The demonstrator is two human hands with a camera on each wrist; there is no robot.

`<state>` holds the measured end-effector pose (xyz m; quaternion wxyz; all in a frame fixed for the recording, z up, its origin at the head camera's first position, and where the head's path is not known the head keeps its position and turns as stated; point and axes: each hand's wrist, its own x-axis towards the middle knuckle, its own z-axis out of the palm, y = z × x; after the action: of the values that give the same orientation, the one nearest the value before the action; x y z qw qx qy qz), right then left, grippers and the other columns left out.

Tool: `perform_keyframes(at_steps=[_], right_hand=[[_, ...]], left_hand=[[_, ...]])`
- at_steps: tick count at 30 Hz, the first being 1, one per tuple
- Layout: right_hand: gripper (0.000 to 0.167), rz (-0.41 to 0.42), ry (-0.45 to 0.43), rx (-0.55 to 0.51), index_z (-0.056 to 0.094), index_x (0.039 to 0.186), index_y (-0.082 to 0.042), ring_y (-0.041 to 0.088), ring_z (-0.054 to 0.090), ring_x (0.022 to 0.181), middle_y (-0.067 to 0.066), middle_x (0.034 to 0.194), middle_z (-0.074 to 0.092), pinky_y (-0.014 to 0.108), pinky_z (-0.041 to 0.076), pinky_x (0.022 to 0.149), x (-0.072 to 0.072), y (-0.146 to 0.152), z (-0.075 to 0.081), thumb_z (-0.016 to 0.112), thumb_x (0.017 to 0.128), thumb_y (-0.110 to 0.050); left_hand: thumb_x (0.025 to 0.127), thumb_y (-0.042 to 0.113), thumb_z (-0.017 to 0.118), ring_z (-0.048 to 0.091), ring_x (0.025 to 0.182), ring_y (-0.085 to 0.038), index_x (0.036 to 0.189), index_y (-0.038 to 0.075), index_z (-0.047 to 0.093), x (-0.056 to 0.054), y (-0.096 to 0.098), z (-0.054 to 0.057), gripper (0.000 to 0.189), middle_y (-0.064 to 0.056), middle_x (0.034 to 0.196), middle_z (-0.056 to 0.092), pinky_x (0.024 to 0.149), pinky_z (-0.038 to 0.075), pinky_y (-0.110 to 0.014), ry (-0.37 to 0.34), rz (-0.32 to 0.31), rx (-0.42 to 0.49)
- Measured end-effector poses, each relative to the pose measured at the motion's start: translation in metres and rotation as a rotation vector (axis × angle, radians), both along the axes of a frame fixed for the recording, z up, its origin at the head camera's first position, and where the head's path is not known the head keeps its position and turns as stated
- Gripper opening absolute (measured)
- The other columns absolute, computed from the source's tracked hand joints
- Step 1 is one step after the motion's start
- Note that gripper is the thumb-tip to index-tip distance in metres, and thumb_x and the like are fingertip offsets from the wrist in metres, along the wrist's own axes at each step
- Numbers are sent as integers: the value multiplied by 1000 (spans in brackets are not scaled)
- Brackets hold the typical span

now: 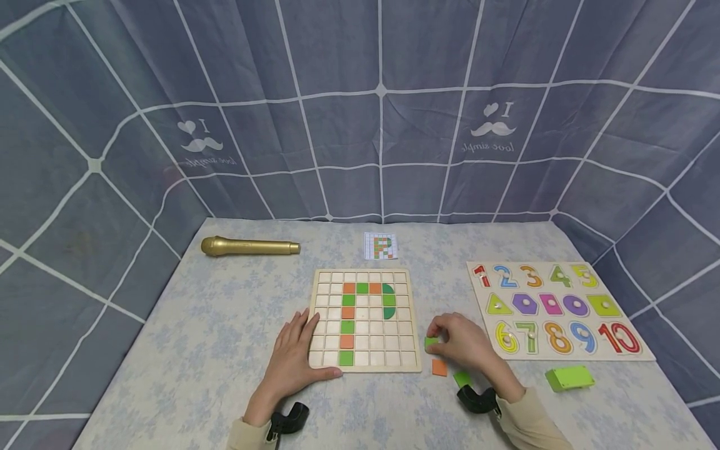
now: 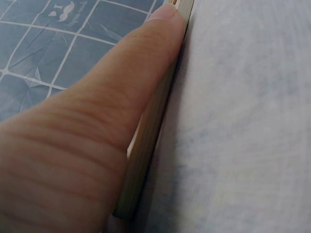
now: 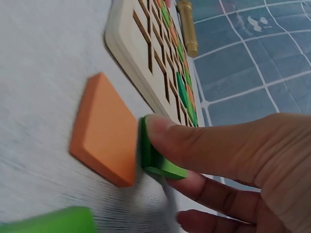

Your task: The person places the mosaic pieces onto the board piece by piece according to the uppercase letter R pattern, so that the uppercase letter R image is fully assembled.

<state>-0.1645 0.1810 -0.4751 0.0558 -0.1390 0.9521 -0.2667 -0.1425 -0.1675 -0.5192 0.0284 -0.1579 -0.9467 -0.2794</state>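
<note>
My left hand [image 1: 292, 353] rests against the left edge and lower left corner of a wooden grid board [image 1: 416, 325], fingers spread. In the left wrist view its thumb lies along the board's side. Orange and green square tiles and two green quarter-round tiles sit in the board's cells. To the right of the board, my right hand [image 1: 461, 340] pinches a green square tile [image 3: 163, 162] between thumb and fingers, close to the table. An orange square tile [image 1: 439, 367] lies beside it, and another green tile [image 1: 462, 379] is nearer, partly hidden by the black wrist camera mount.
A small pattern card [image 1: 380, 246] lies behind the board. At the back left is a gold microphone [image 1: 250, 246]. A number-and-shape puzzle board [image 1: 562, 312] stands to the right, with a lime green block [image 1: 570, 379] in front of it. A grid-patterned curtain [image 1: 349, 125] surrounds the table.
</note>
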Motion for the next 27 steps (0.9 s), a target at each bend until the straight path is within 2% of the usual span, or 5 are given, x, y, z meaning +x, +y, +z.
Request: perform_keyframes(at_steps=[5, 8, 11, 16, 27], right_hand=[[25, -19, -20, -16, 60, 77, -23, 10, 43, 57, -12, 65, 50, 28, 36, 52, 6, -2, -1, 84, 72, -18], [25, -9, 21, -37, 60, 76, -25, 7, 43, 53, -16, 65, 51, 25, 37, 50, 9, -3, -1, 84, 71, -20], [25, -8, 62, -108, 61, 74, -24, 5, 44, 52, -16, 64, 52, 24, 38, 49, 7, -6, 0, 86, 70, -20], [25, -14, 92, -236, 62, 70, -21, 8, 43, 52, -14, 63, 54, 26, 38, 48, -8, -23, 3, 86, 69, -21], [7, 108, 112, -271, 70, 79, -19, 8, 41, 51, -12, 68, 57, 25, 35, 48, -40, -80, 3, 77, 81, -18]], left_hand=[[62, 72, 72, 12, 140, -38, 149, 4, 31, 0, 1, 0, 117, -22, 151, 23, 109, 13, -56, 6, -4, 7], [62, 73, 71, 12, 140, -37, 149, 4, 31, 0, 1, 0, 118, -22, 151, 23, 110, 13, -55, 5, -7, 7], [62, 73, 71, 12, 140, -37, 149, 4, 30, 0, 0, 0, 118, -22, 151, 22, 110, 13, -55, 4, -5, 5], [62, 73, 71, 12, 140, -37, 148, 4, 30, 0, -1, 1, 118, -22, 151, 22, 110, 13, -55, 9, -6, 11], [62, 76, 68, 12, 140, -37, 149, 4, 30, 0, -1, -1, 118, -22, 151, 23, 110, 14, -55, 17, -8, 3]])
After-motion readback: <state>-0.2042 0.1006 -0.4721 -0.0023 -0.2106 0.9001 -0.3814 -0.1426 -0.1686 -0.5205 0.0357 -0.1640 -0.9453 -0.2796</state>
